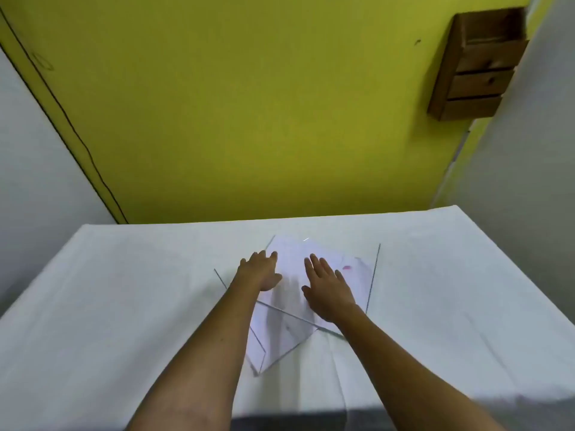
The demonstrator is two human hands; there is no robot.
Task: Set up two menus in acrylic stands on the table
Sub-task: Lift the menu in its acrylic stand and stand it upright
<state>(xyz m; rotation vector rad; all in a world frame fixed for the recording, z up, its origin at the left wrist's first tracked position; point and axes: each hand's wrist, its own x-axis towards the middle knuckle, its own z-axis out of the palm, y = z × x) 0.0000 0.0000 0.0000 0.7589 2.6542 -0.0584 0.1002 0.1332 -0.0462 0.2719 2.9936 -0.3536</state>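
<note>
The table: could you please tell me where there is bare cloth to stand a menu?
Bare cloth lies left of the left hand and right of the right hand, out to the table edges. The middle is crowded with overlapping clear sheets and papers.

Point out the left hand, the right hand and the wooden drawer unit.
left hand (260,272): head view, back of hand.
right hand (328,286): head view, back of hand.
wooden drawer unit (476,79): head view, middle drawer front.
</note>
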